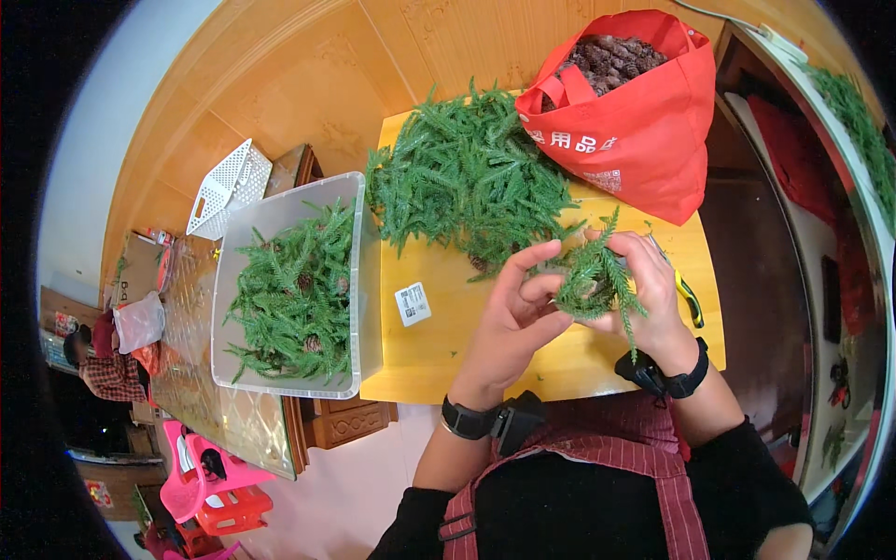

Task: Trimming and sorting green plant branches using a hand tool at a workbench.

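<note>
Over the near part of a yellow tabletop (pixel 411 362), the left hand (pixel 509 331) pinches a curled evergreen sprig (pixel 597 278) between thumb and bent fingers at its left side, while the right hand (pixel 663 313) closes its fingers around the right side. Just beyond the right hand lies a partly hidden tool with a yellow-and-black handle (pixel 691 303), and a white printed label (pixel 412 304) lies left of the hands, near a translucent plastic bin (pixel 371 313) of greenery and pine cones. Farther back, heaped evergreen sprigs (pixel 467 177) sit beside a red tote bag (pixel 644 135) filled with brown pine cones (pixel 616 63).
</note>
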Available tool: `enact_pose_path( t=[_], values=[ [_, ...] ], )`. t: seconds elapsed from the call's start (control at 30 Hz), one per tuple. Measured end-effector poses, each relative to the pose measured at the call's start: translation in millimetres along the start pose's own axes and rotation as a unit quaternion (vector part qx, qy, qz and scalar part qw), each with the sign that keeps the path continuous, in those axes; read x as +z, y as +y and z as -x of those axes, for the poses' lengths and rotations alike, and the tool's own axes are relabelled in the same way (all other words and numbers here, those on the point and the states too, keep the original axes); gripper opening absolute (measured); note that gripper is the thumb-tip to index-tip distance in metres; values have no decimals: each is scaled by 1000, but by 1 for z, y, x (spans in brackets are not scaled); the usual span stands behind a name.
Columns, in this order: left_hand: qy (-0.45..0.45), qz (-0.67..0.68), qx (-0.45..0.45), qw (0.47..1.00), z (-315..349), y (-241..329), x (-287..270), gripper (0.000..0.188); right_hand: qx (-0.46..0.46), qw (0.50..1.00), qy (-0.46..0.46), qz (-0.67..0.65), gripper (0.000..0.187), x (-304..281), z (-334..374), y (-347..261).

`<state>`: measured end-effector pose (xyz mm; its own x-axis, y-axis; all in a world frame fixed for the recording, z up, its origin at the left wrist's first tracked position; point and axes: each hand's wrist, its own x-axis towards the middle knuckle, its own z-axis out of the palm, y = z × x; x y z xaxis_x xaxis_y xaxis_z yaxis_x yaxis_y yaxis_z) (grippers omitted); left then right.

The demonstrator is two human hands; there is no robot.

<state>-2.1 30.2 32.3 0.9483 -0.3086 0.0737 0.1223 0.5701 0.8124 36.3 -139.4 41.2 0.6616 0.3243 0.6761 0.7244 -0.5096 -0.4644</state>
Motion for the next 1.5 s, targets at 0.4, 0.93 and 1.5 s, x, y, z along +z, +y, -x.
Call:
enact_pose_path(
  t=[0.4, 0.93, 1.5],
  values=[
    [83, -140, 57, 985, -2, -13, -6, 52, 123, 968, 1, -219, 74, 3, 6, -1],
    [175, -179, 85, 965, 1, -10, -6, 26, 253, 928, -62, -266, 19, -4, 8, 15],
    [66, -270, 182, 943, 13, -7, -8, 17, 428, 772, 62, -465, 15, -9, 1, 37]
  ],
)
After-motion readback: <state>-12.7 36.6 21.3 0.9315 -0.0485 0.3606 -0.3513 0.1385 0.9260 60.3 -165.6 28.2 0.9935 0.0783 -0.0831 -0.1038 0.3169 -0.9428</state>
